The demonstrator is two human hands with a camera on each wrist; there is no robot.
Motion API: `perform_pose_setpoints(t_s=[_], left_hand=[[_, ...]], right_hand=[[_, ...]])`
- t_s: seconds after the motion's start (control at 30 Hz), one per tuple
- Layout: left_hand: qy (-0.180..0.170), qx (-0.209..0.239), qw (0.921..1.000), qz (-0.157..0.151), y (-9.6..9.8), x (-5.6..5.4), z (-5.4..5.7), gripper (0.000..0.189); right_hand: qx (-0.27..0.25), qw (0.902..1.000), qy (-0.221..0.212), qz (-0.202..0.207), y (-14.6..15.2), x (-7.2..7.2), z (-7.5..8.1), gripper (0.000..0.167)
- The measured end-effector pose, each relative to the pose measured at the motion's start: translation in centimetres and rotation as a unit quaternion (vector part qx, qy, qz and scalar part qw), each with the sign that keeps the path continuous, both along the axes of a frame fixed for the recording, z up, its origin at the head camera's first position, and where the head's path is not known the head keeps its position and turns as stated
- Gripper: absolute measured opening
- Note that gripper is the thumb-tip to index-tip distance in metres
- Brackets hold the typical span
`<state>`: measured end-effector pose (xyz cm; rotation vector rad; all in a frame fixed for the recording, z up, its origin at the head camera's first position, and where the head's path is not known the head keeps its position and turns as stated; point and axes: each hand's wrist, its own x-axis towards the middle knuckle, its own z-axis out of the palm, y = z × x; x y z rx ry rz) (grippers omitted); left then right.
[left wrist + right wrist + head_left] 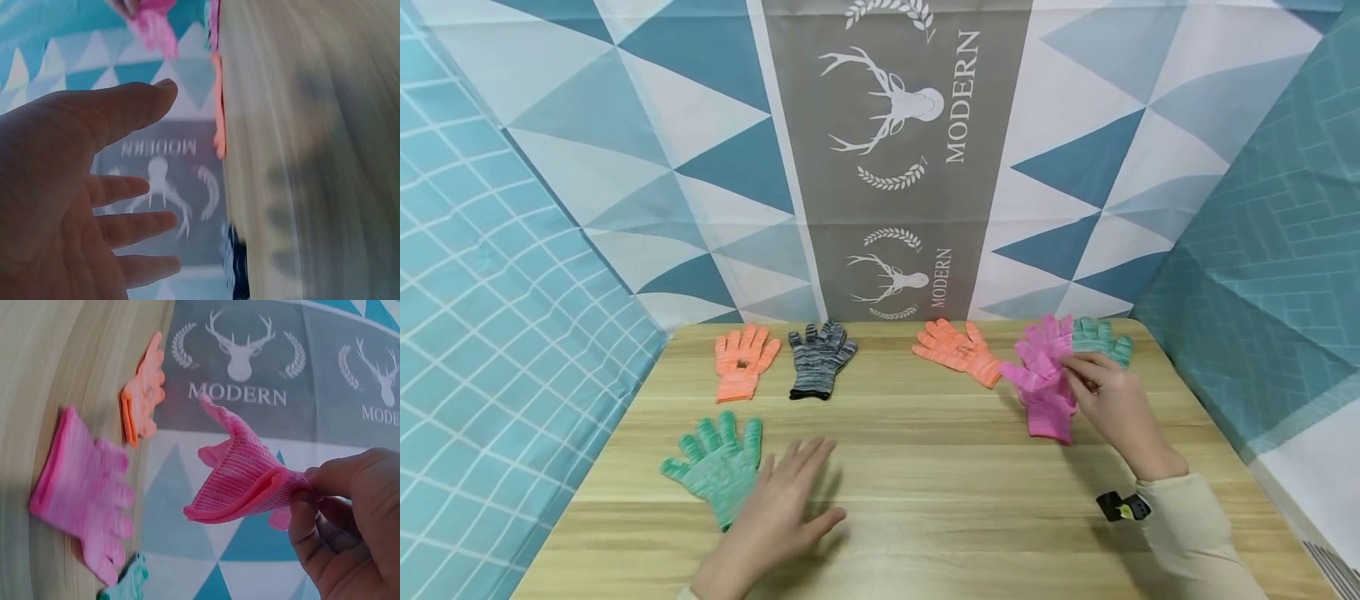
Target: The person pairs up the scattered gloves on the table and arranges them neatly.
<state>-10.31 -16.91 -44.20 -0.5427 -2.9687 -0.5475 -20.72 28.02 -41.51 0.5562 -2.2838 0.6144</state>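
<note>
Left hand point(778, 504) (outstretched) above table point(925, 525)

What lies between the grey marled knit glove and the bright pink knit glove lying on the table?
An orange knit glove; bare wood separates it from the grey glove. The head view shows this.

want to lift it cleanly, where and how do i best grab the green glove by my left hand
Likely best pinched at the cuff, from the near side: the green glove lies flat, fingers toward the backdrop, so the cuff points toward you, beside the left hand, which partly hides the glove.
</note>
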Motion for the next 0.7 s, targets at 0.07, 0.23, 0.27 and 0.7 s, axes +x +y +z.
perform_pose_setpoints(t_s=[0.07,0.23,0.27,0.7], left_hand=[[-0.011,0.007,0.9996,-0.027,1.1,-0.5,-0.1,0.084],[-0.033,0.008,0.9973,-0.066,3.7,-1.7,-0.7,0.087],[-0.035,0.005,0.9971,-0.067,4.3,-2.0,-0.7,0.088],[-0.002,-0.023,0.9936,-0.11,12.6,-5.7,-2.0,0.085]], right_hand=[[-0.003,0.9999,0.009,-0.006,0.5,0.1,0.0,0.026],[-0.007,0.9996,0.013,-0.026,1.9,0.4,0.2,0.025],[-0.008,0.9995,0.014,-0.028,2.1,0.5,0.2,0.025],[-0.016,0.9947,0.074,-0.069,5.6,1.8,1.1,0.024]])
